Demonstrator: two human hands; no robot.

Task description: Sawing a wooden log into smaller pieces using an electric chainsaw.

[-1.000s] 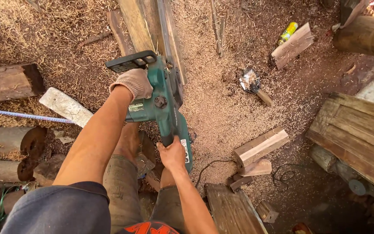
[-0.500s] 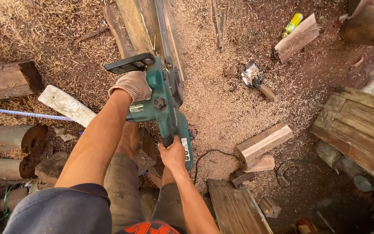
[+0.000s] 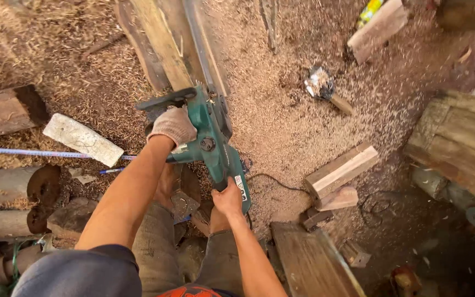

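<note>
Green-bodied chainsaw (image 3: 213,146) is lying out in front of the person, its long axis running from near the knees up and away twd the long plank (image 3: 163,49) on the sawdust-covered floor (image 3: 281,126); the nose end is meeting the plank's near end, though the bar itself is mostly hidden (can't tell how deep it's sitting in the wood). Left hand (image 3: 172,125), in a pale work glove, is reaching furthest fwd and is wrapping closed round the black front handle. Right hand (image 3: 227,201), bare, is sitting nearer the body, fingers curled shut round the rear grip, w/ a black cord trailing off to the right. Both hands are fully closed on the saw, neither one free. Off to the right a split wood block (image 3: 341,170) is lying well apart from the saw, and a hatchet (image 3: 325,91) is resting further up.
</note>
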